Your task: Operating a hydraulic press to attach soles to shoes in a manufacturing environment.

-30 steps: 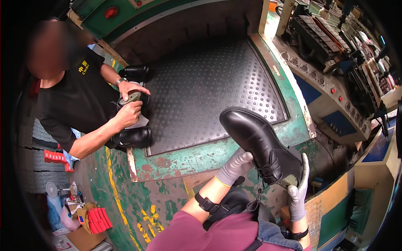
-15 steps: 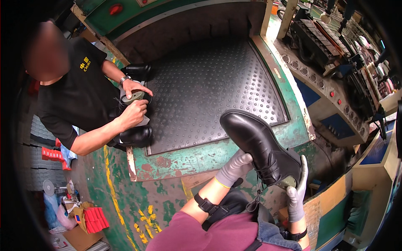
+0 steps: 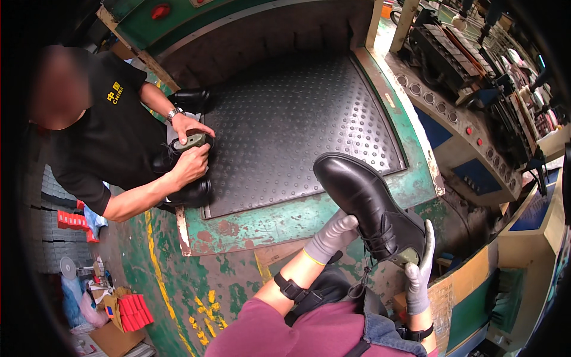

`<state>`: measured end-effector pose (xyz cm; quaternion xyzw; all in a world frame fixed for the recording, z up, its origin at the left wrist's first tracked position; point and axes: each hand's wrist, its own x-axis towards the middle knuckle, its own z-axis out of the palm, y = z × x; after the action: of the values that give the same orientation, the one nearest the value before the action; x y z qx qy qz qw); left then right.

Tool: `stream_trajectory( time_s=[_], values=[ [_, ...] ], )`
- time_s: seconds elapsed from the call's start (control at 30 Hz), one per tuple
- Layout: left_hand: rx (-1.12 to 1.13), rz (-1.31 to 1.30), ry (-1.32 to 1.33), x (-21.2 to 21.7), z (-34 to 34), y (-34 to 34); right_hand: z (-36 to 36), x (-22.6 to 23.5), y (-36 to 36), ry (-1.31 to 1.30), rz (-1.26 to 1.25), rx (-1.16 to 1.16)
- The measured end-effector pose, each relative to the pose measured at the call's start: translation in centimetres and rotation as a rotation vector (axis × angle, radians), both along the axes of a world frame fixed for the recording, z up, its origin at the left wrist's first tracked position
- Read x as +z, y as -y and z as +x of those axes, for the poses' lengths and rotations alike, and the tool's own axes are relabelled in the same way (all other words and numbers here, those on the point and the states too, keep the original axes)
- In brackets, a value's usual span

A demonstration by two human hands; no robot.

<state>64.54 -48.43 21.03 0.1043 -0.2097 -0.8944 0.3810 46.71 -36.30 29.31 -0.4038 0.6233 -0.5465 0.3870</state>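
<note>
Both gloved hands, left hand (image 3: 334,237) and right hand (image 3: 419,271), grip the black boot (image 3: 370,205); stiff, weighty, glossy-slick—best held at sole and heel.

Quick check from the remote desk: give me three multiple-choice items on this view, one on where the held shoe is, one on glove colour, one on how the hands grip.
1. Where is the black shoe?
A. Held up over the green edge of the studded mat
B. In the cardboard box
C. On the control panel

2. What colour are the wearer's gloves?
A. Red
B. Grey
C. Yellow

3. How is the shoe held?
A. Left hand alone
B. Right hand alone
C. Both hands

Key: 1 A, its toe overlaps the mat's front edge; 2 B, both gloves are grey; 3 C, the left hand is under its middle, the right at its heel.
</note>
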Motion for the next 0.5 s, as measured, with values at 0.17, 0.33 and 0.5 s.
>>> stream_trajectory(
  time_s=[0.17, 0.33, 0.5],
  values=[
    [-0.004, 0.040, -0.078, 0.6, -0.3, -0.2, -0.6, -0.8, -0.6, -0.007, 0.005, -0.007],
    [-0.024, 0.033, -0.071, 0.0, -0.6, -0.2, -0.6, -0.8, -0.9, -0.009, 0.006, -0.029],
    [-0.034, 0.025, -0.070, -1.0, -0.7, -0.2, -0.7, -1.4, -1.0, -0.042, -0.024, -0.034]
  ],
)
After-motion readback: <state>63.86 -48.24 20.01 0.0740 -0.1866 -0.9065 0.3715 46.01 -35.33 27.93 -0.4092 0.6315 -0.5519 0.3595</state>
